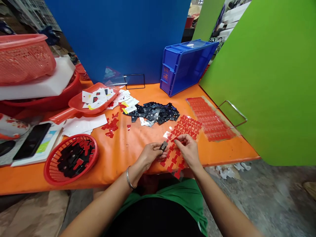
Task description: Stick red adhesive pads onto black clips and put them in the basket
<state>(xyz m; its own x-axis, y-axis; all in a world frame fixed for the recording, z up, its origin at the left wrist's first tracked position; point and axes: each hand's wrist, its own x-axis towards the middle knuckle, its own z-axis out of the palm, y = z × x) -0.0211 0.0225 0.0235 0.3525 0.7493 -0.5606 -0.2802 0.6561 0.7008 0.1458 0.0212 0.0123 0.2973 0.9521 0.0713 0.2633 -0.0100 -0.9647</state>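
Observation:
Between the thumb and fingers of my left hand [152, 154] is a small dark plate [163, 145] with a light slot-like mark. My right hand [189, 149] is just to its right, thumb and index finger pinched at a red piece over the clear sheet of red T-shaped stickers [186, 126]. The sheet lies under and around both hands. Beyond them lies a heap of black plates [158, 112]. Loose red pieces [111, 126] are scattered left of the heap.
A red basket [49, 168] of black and red pieces stands at left, near a phone [32, 141]. A red scoop [74, 104] holds cards. Behind are a blue crate [170, 70] and, at right, another red sticker sheet [211, 120]. Green and blue panels border the orange table [118, 158].

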